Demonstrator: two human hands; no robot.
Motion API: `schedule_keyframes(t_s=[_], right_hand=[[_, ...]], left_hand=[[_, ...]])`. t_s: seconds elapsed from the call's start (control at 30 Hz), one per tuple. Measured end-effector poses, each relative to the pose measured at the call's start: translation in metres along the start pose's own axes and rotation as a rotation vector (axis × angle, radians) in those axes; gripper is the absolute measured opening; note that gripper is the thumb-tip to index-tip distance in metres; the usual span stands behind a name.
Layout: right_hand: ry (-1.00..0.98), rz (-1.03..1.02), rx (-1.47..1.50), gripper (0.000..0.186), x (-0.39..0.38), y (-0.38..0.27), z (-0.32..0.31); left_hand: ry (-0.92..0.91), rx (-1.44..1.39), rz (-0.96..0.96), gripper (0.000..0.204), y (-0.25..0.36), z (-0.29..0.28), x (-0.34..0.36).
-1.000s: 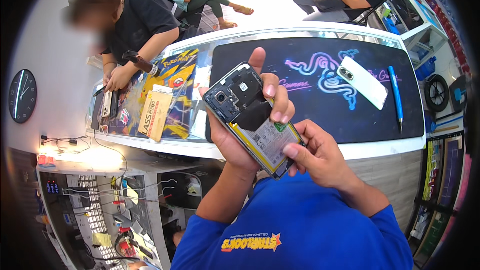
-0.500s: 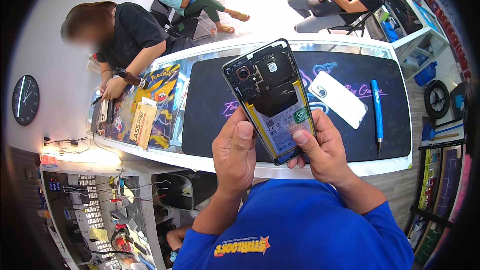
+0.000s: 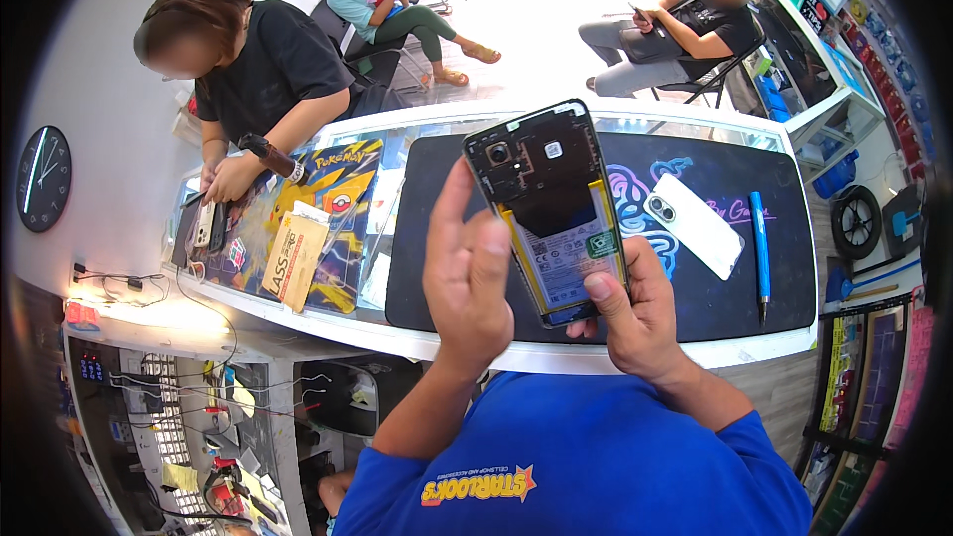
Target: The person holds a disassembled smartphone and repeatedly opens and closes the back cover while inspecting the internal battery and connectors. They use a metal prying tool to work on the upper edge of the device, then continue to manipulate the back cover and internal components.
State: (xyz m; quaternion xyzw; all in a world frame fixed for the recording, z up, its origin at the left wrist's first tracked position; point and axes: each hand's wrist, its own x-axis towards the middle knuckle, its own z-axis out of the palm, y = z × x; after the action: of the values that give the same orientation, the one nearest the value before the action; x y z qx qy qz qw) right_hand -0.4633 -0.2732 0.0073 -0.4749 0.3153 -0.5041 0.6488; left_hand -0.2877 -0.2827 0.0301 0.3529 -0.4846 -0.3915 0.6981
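An opened dark phone [image 3: 544, 201], back cover off with camera, battery and yellow-edged label exposed, is held upright above the black desk mat [image 3: 427, 208]. My right hand [image 3: 640, 316] grips its lower right part, thumb over the battery. My left hand [image 3: 467, 288] is at the phone's left side with fingers stretched up toward its top corner and thumb raised, not visibly gripping. On the mat's right lie a white phone piece with camera rings [image 3: 695, 226] and a blue pen-shaped tool [image 3: 759, 253].
At the left, a person in black [image 3: 268, 65] leans on the glass counter [image 3: 774, 129] beside a printed mat [image 3: 338, 164], a cardboard sleeve [image 3: 296, 258] and phones [image 3: 205, 223]. Two seated people [image 3: 700, 45] are beyond. A cluttered workbench [image 3: 199, 437] is at lower left, shelving [image 3: 854, 407] at right.
The phone was tilted in both hands, then turned more upright. My left hand has loosened and its fingers have stretched upward; my right hand keeps its grip at the lower right.
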Motion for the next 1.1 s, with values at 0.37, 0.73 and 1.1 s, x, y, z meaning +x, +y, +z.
schedule_keyframes(t_s=[0.37,0.73,1.1], right_hand=[[-0.088,0.304,0.231,0.032,0.016,-0.005,-0.002],[-0.189,0.309,0.025,0.044,0.019,-0.004,0.014],[-0.049,-0.027,-0.1,0.038,0.027,0.013,-0.003]], left_hand=[[-0.263,-0.199,-0.339,0.094,-0.009,-0.039,-0.011],[-0.113,-1.055,-0.462,0.096,-0.006,-0.02,0.038],[0.131,-0.477,-0.445,0.076,-0.024,-0.029,0.037]])
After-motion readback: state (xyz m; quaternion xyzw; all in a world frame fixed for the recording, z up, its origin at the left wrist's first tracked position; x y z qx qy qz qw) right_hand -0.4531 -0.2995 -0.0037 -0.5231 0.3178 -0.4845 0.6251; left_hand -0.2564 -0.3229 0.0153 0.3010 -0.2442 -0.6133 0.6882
